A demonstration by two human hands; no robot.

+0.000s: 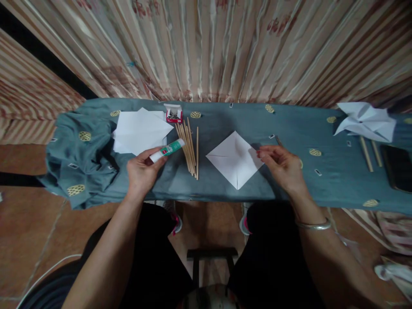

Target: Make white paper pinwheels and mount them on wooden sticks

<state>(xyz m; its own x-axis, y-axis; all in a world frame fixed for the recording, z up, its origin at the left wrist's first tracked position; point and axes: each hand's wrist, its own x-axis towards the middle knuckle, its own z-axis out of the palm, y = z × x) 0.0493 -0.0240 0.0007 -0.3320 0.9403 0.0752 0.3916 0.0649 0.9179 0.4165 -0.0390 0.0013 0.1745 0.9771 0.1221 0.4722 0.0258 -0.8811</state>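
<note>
My left hand (144,171) is wrapped round a white and green glue stick (168,150), held tilted above the table, left of the wooden sticks. A white paper square (236,159) lies corner-on in front of me, with slits running inward from its left and bottom corners. My right hand (280,165) hovers at the square's right corner, thumb and fingers drawn together. What they pinch, if anything, is too small to make out. Behind that hand, the tip of a thin dark object (278,140) pokes out, mostly hidden.
Several wooden sticks (190,150) lie between the glue stick and the square. Stacked white paper (139,132) and an open red-and-white box of small metal pieces (174,114) are at the left. A paper pinwheel (367,122), two sticks (366,153) and a black phone (396,166) lie right.
</note>
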